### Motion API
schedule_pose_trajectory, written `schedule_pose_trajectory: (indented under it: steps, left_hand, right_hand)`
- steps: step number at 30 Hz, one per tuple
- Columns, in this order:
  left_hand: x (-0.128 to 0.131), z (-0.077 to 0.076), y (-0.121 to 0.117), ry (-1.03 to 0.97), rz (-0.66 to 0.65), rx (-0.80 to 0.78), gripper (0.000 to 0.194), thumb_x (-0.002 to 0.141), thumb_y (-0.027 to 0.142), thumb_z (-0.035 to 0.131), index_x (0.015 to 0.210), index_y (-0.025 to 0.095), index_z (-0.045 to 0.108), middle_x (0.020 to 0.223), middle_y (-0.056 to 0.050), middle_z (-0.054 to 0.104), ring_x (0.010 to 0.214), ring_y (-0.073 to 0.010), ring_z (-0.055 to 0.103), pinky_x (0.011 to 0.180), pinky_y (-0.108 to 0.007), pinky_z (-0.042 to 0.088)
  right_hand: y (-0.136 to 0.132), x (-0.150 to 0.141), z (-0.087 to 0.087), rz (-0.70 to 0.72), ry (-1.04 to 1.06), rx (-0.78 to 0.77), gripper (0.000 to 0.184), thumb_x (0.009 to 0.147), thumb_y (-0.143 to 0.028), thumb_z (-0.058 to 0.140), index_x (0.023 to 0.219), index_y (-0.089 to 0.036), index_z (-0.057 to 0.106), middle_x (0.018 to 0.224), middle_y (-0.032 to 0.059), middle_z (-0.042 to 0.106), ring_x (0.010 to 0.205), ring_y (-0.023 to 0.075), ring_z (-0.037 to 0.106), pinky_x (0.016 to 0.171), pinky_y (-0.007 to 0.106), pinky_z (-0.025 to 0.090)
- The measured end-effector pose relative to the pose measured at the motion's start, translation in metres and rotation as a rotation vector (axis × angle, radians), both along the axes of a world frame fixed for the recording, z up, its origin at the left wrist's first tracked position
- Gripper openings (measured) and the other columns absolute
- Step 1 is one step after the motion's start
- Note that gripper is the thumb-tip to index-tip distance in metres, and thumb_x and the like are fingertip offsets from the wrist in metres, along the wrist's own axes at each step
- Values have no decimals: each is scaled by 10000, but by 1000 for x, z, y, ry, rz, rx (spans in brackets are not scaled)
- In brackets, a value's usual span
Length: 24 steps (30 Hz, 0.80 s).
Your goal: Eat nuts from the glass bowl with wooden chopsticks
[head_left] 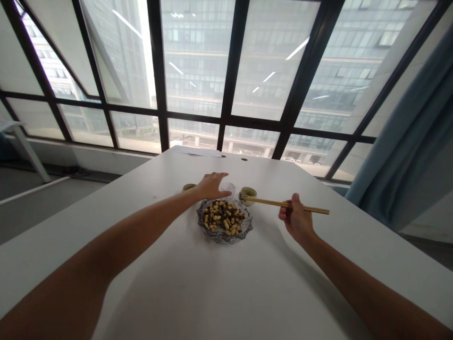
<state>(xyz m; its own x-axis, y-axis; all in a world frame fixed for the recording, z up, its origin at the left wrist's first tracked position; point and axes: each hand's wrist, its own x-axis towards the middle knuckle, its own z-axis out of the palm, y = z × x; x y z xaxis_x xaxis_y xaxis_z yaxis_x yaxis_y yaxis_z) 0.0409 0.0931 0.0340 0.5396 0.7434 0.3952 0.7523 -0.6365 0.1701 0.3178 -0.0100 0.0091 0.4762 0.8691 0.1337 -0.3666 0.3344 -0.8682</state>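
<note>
My right hand [297,219] grips a pair of wooden chopsticks [272,202], whose tips point left to the small patterned cup [249,194]; whether they touch it I cannot tell. Stretched out beyond the glass bowl [247,230], my left hand [210,185] is open, thumb and fingers apart. Beside its fingers stands a clear, see-through object [228,188], perhaps a glass cup; contact is unclear. Peanuts in their shells [231,222] and dark seed-like pieces fill the bowl. Partly hidden behind my left wrist is a second small cup [188,187].
Everything stands on a white table [198,293]. Toward its far edge lie white paper [198,152] and two small dark flat round things [244,159]. Large framed windows rise behind the table, and a blue curtain [406,141] hangs at the right.
</note>
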Motion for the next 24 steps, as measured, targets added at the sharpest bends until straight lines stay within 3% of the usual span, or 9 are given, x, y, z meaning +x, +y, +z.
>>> schedule_pose_trajectory:
  steps: [4, 9, 15, 19, 24]
  left_hand:
    - [53, 1, 6, 135, -41, -78, 878, 785, 633, 635, 1479, 157, 386, 1482, -178, 502, 1384, -336, 427, 1179, -515, 223]
    - [86, -5, 16, 213, -32, -175, 894, 785, 666, 612, 1498, 195, 345, 1496, -180, 486, 1416, -341, 384, 1187, -590, 115]
    - [101, -12, 27, 257, 8, -235, 896, 764, 614, 667, 1492, 200, 349, 1423, -175, 558, 1374, -345, 440, 1180, -611, 98]
    - [102, -9, 26, 265, -35, -166, 910, 685, 546, 765, 1453, 197, 422, 1435, -164, 536, 1359, -351, 446, 1188, -575, 115]
    - [102, -4, 18, 309, -110, -75, 784, 652, 498, 800, 1340, 225, 541, 1388, -133, 543, 1303, -331, 479, 1188, -561, 109]
  right_hand:
    - [6, 12, 5, -61, 27, 11, 499, 755, -597, 782, 634, -181, 535, 467, -48, 527, 396, 78, 502, 295, 150, 374]
    - [14, 26, 5, -114, 10, 32, 489, 790, -606, 744, 658, -192, 522, 471, -55, 519, 400, 82, 513, 304, 153, 388]
    - [22, 36, 1, -142, -12, 63, 544, 745, -675, 738, 657, -186, 516, 471, -60, 526, 388, 74, 515, 303, 151, 392]
    - [23, 39, -3, -190, -85, 109, 575, 727, -725, 710, 660, -184, 527, 453, -52, 541, 367, 84, 512, 297, 166, 393]
    - [15, 35, -3, -227, -267, 200, 588, 723, -752, 686, 665, -178, 571, 454, -19, 581, 345, 106, 524, 306, 201, 402]
